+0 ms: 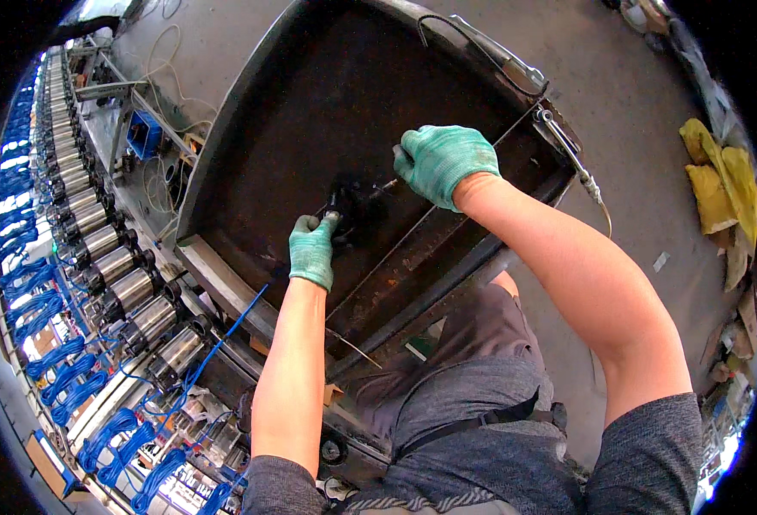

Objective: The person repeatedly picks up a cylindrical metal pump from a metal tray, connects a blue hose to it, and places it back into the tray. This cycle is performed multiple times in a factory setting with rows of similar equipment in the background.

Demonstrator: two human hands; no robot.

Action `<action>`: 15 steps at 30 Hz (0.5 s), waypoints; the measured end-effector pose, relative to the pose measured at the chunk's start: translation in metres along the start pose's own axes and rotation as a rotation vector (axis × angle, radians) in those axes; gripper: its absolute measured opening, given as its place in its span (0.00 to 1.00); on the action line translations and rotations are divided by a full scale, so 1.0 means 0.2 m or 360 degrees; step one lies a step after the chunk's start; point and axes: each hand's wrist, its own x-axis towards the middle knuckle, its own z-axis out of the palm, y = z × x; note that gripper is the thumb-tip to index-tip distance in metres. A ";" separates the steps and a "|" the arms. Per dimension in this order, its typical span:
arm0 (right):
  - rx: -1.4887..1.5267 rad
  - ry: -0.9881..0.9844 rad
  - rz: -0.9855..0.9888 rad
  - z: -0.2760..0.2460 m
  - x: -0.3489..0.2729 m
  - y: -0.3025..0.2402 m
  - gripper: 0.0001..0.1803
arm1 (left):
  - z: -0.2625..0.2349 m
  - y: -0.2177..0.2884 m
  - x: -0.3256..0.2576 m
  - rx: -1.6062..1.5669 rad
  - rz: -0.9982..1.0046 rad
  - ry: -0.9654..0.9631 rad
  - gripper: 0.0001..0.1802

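Note:
Both my hands wear green knit gloves over a dark, stained metal tub (224,142). My left hand (311,251) is closed on a black part (354,204), its thumb on top; the part's shape is lost against the dark tub floor. Up and to the right, my right hand (449,161) is curled into a fist. From it a thin metal rod (386,186) points down-left toward the black part; whether they touch I cannot tell. What the rod belongs to is hidden inside the fist. A blue cable (245,316) runs up close to my left wrist.
To the left stretches a long row of silver cylinders with black ends (129,287) beside bundled blue cables (65,369). An air gun with a hose (567,146) hangs at the tub's right corner. A blue crate (144,134) stands far left; yellow sacks (721,184) lie right.

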 end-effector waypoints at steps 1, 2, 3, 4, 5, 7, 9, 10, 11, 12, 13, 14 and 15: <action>0.0002 -0.0006 0.0000 0.00 0.00 0.00 0.19 | 0.01 0.02 -0.05 0.0049 0.0000 0.0060 0.14; 0.0001 -0.0024 -0.0002 -0.01 0.00 -0.01 0.19 | -0.02 -0.02 -0.05 0.0084 0.0027 0.0075 0.14; 0.0000 -0.0041 -0.0004 -0.01 0.00 -0.01 0.19 | -0.04 -0.09 -0.02 0.0118 0.0055 0.0089 0.14; 0.0000 -0.0057 -0.0003 -0.02 0.00 -0.01 0.19 | -0.05 -0.10 -0.02 0.0155 0.0084 0.0102 0.14; 0.0005 -0.0077 0.0009 -0.02 0.00 -0.01 0.19 | -0.06 -0.13 -0.03 0.0036 0.0071 0.0073 0.15; 0.0017 -0.0118 0.0033 -0.04 0.00 -0.02 0.20 | -0.07 -0.14 -0.06 0.0054 0.0128 0.0078 0.15; 0.0012 -0.0118 0.0033 -0.04 0.00 -0.01 0.20 | -0.06 -0.12 -0.10 0.0006 0.0138 0.0078 0.15; 0.0009 -0.0117 0.0032 -0.04 0.00 -0.01 0.20 | -0.06 -0.11 -0.12 -0.0052 0.0120 0.0077 0.15; 0.0012 -0.0116 0.0031 -0.04 0.00 -0.02 0.20 | -0.05 -0.10 -0.13 -0.0111 0.0103 0.0076 0.15; 0.0016 -0.0115 0.0030 -0.04 0.00 -0.02 0.20 | -0.05 -0.11 -0.14 -0.0098 0.0087 0.0088 0.15; 0.0019 -0.0113 0.0031 -0.04 0.00 -0.02 0.20 | -0.05 -0.12 -0.14 -0.0085 0.0072 0.0098 0.15; 0.0015 -0.0120 0.0035 -0.04 0.00 -0.02 0.20 | -0.06 -0.13 -0.14 -0.0071 0.0057 0.0108 0.15; 0.0012 -0.0126 0.0040 -0.05 0.00 -0.02 0.20 | -0.06 -0.15 -0.14 -0.0038 0.0089 0.0113 0.15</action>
